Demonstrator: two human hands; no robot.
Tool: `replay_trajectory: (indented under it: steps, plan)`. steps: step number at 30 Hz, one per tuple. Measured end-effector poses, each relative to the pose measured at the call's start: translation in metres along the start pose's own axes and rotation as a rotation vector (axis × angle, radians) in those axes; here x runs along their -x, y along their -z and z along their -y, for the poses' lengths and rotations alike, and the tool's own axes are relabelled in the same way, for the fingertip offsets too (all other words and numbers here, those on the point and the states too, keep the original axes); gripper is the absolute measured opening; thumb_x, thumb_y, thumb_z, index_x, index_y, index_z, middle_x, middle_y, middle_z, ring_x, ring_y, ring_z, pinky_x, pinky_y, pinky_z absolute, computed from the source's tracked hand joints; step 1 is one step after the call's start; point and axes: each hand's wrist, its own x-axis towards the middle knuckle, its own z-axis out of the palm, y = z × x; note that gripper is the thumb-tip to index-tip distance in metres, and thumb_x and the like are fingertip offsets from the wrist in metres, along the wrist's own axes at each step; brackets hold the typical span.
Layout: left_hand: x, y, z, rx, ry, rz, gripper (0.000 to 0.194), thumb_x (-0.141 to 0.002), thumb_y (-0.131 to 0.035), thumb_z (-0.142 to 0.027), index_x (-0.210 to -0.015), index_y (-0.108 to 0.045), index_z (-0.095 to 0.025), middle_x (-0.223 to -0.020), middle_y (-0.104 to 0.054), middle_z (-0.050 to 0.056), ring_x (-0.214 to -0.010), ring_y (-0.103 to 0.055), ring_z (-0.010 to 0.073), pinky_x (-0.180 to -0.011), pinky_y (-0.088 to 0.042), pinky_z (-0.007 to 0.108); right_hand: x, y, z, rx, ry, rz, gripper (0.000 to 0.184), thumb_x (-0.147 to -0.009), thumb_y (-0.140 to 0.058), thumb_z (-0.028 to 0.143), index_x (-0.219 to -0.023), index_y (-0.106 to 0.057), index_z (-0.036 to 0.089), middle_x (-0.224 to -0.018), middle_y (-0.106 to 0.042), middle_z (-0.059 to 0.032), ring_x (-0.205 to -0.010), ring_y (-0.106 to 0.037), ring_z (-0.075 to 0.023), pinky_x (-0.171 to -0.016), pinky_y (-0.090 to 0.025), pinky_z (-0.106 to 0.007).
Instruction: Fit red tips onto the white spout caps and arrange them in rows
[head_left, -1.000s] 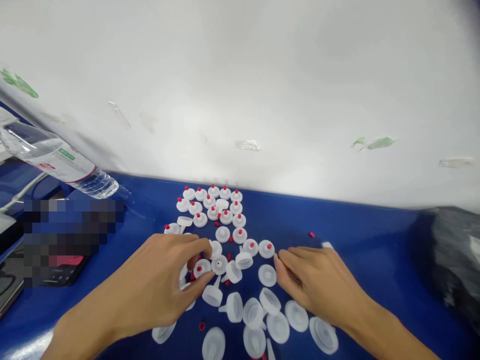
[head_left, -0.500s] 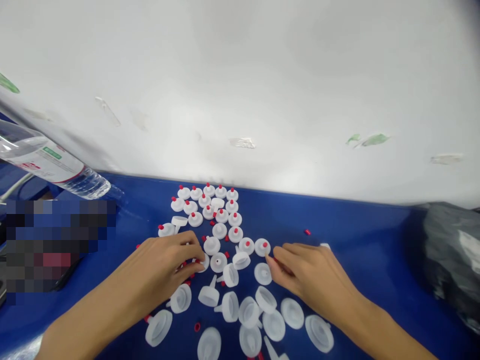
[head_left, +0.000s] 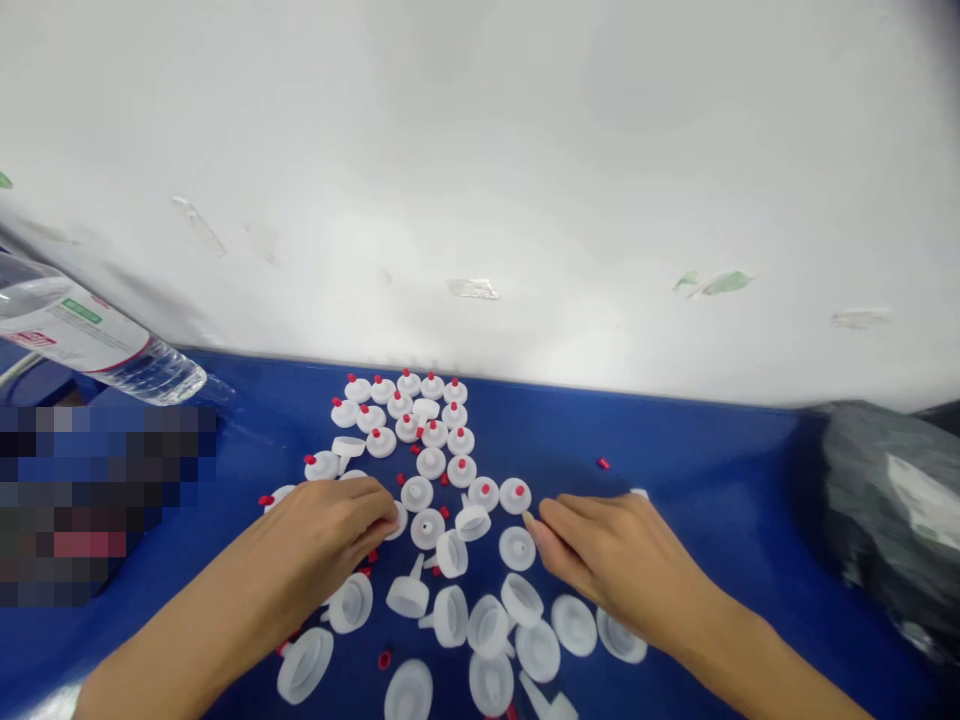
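My left hand (head_left: 341, 525) is closed at the fingertips around a white nozzle cap (head_left: 399, 520), whose rim peeks out past the fingers; the thumb is mostly hidden. To the right, my right hand (head_left: 592, 540) is closed in a pinch beside a white cap lying spout up (head_left: 517, 548); what it holds, if anything, is hidden. Just above its fingertips stands a nozzle cap with a red tip (head_left: 515, 495). Many more such caps with red tips (head_left: 460, 440) stand upright farther back. Untipped caps (head_left: 450, 615) lie on their sides or upturned between the hands and in front.
Small red tips (head_left: 385, 660) are scattered on the blue table (head_left: 660, 440), one lying apart (head_left: 603, 463) at the right. A water bottle (head_left: 97, 330) leans at the left near a blurred-out patch. A dark plastic bag (head_left: 885, 510) sits right. A white wall (head_left: 480, 180) rises behind.
The view has shifted slightly. My left hand's thumb and fingers have drawn together and turned over the cap. My right hand stays nearly in place, its fingers still closed.
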Motion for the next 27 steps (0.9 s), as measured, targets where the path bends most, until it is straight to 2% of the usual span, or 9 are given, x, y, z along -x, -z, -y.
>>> replay_trajectory:
  steps: [5,10,14,16,18,20,24,27]
  plan:
    - [-0.001,-0.001,0.004,0.007,0.029,0.045,0.024,-0.096,-0.049,-0.022,-0.081,-0.068,-0.02,-0.076,-0.07,0.001,-0.064,-0.063,0.0135,-0.061,-0.044,0.024,0.0,0.009,-0.001,-0.025,-0.039,0.007,0.033,-0.101,-0.043,0.024,-0.07,-0.052,0.02,-0.054,-0.049,0.0055,-0.044,-0.042,-0.0091,-0.05,-0.018,-0.031]
    - [0.002,-0.002,0.006,0.025,0.06,0.047,0.022,-0.097,-0.053,-0.029,-0.086,-0.07,-0.022,-0.079,-0.072,0.001,-0.067,-0.065,0.0144,-0.063,-0.045,0.025,0.0,0.023,-0.005,-0.01,-0.046,0.156,0.022,-0.093,-0.05,0.025,-0.072,-0.052,0.021,-0.062,-0.056,0.002,-0.053,-0.049,-0.013,-0.055,-0.022,-0.032]
    - [0.001,0.001,0.002,0.052,0.099,0.023,0.022,-0.097,-0.055,-0.034,-0.09,-0.073,-0.023,-0.077,-0.073,0.0,-0.065,-0.066,0.0158,-0.062,-0.047,0.026,-0.002,0.03,-0.008,-0.022,-0.018,0.197,0.023,-0.093,-0.05,0.03,-0.072,-0.054,0.021,-0.064,-0.058,0.0002,-0.055,-0.05,-0.0153,-0.059,-0.027,-0.033]
    - [0.0,0.003,-0.002,0.073,0.072,0.002,0.023,-0.097,-0.055,-0.035,-0.093,-0.075,-0.025,-0.085,-0.075,0.002,-0.069,-0.069,0.0166,-0.062,-0.049,0.026,-0.001,0.033,-0.01,-0.039,-0.018,0.195,0.026,-0.095,-0.048,0.032,-0.074,-0.056,0.021,-0.064,-0.058,-0.0001,-0.056,-0.051,-0.0159,-0.059,-0.028,-0.033]
    - [0.001,0.004,-0.007,0.07,0.033,-0.027,0.024,-0.098,-0.053,-0.035,-0.098,-0.076,-0.027,-0.102,-0.074,0.004,-0.074,-0.07,0.0164,-0.061,-0.05,0.025,0.0,0.035,-0.012,-0.063,-0.014,0.189,0.028,-0.098,-0.045,0.033,-0.078,-0.06,0.021,-0.065,-0.06,-0.0004,-0.056,-0.052,-0.0157,-0.058,-0.029,-0.033]
    - [0.001,0.005,-0.014,0.046,0.008,-0.048,0.024,-0.099,-0.053,-0.035,-0.103,-0.076,-0.031,-0.114,-0.071,0.004,-0.072,-0.069,0.0149,-0.06,-0.05,0.025,0.0,0.035,-0.012,-0.078,-0.011,0.164,0.028,-0.099,-0.042,0.033,-0.087,-0.064,0.021,-0.069,-0.063,-0.0016,-0.059,-0.055,-0.0156,-0.058,-0.031,-0.032]
    - [0.0,0.014,-0.027,0.021,-0.01,-0.082,0.022,-0.098,-0.056,-0.037,-0.109,-0.073,-0.032,-0.114,-0.068,0.004,-0.085,-0.068,0.0181,-0.073,-0.054,0.03,-0.015,0.024,-0.004,-0.013,-0.047,0.098,0.032,-0.101,-0.044,0.042,-0.115,-0.064,0.022,-0.098,-0.07,-0.0065,-0.078,-0.065,-0.0184,-0.06,-0.038,-0.029]
    - [-0.003,0.025,-0.019,-0.062,0.022,-0.249,0.023,-0.098,-0.053,-0.035,-0.109,-0.072,-0.028,-0.114,-0.066,0.007,-0.104,-0.062,0.0251,-0.087,-0.053,0.038,-0.038,0.01,0.008,0.075,-0.077,0.171,0.048,-0.099,-0.044,0.057,-0.136,-0.053,0.027,-0.116,-0.065,-0.0096,-0.092,-0.066,-0.0246,-0.056,-0.039,-0.028]
